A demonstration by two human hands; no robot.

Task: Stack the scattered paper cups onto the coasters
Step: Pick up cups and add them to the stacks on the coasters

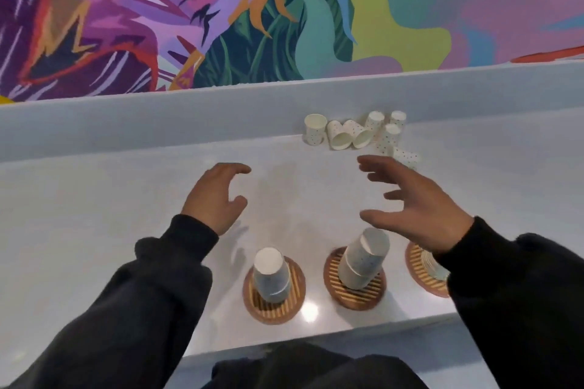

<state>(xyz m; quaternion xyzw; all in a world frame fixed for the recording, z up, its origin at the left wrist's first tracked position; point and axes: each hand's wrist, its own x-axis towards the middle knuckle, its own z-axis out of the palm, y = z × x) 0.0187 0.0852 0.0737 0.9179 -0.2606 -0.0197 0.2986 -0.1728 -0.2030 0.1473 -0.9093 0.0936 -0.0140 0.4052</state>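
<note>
So both hands are up over the white counter (126, 199) and neither one has anything in it. The left hand (215, 196) has its fingers loosely curled around nothing, and the right hand (420, 202) is spread wide, thumb out. The scattered paper cups (358, 136) are bunched at the back of the counter against the low ledge, beyond both hands. Some stand and a couple lie tipped over with their mouths facing the camera. The closest one is a dotted cup (406, 158) lying just past the right fingertips; it looks apart from them, but it's blurry. The left hand is well off to the side of the bunch. Nearer the person there are three round striped coasters in a row. The left coaster (278, 309) has a single cup (271, 275) upside down on it. The middle coaster (357, 298) has a tilted stack of cups (363, 259) sitting under the right thumb but not touching it. The right coaster (417, 265) is mostly hidden by the black sleeve (505, 278), and whatever's on it I can't make out.
</note>
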